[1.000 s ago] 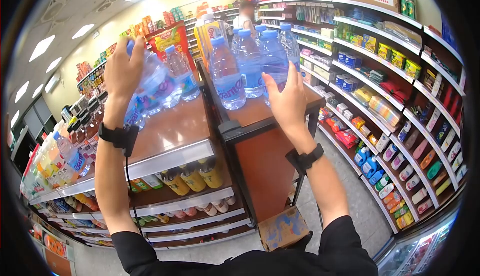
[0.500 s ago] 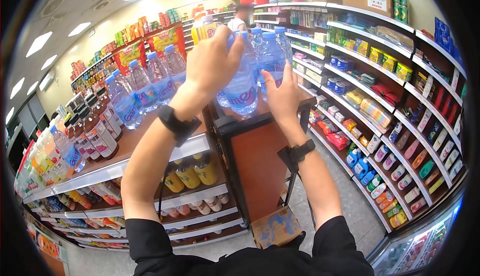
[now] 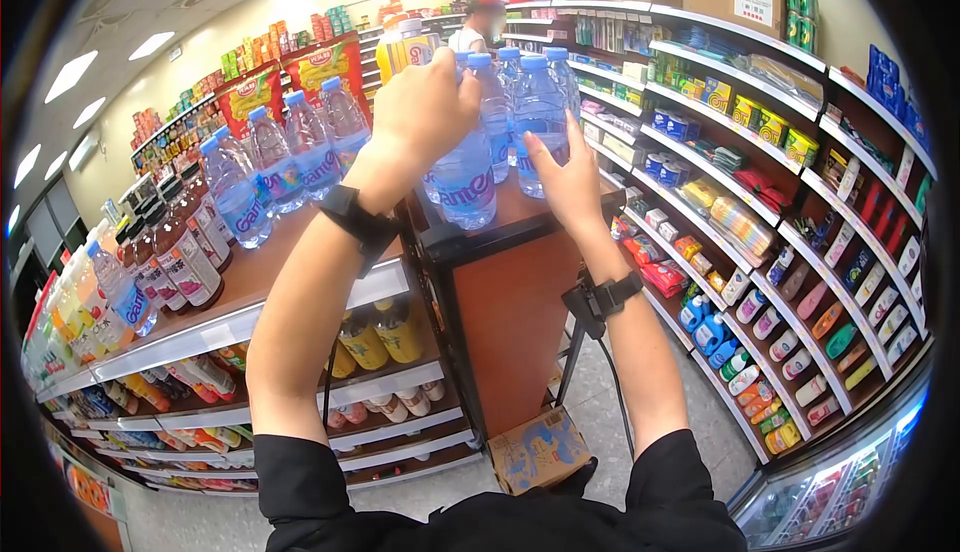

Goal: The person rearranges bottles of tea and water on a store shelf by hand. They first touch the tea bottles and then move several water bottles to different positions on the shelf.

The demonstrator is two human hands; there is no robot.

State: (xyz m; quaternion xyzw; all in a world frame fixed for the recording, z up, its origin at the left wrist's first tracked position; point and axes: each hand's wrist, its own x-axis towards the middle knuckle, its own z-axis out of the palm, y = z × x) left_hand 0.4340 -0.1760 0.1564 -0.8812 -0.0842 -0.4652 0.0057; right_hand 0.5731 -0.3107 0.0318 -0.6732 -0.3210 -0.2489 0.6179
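Observation:
My left hand curls round the top of a clear water bottle with a blue-and-pink label; its cap is hidden by my fingers. The bottle stands upright near the front edge of a dark-framed brown stand. My right hand has thumb and forefinger apart, at the side of another blue-capped bottle. Several more such bottles are grouped behind. On the brown shelf top to the left, a row of water bottles stands beside dark-drink bottles.
Shelves of household goods line the right side. A cardboard box lies on the floor below the stand. Red snack bags are behind the left row. A person is in the background. A glass-fronted cooler is at lower right.
The front bottle has shifted slightly left with my left hand, and the gap to the right-hand bottle is wider. My right hand's thumb and forefinger remain apart. The whole view has shifted a little.

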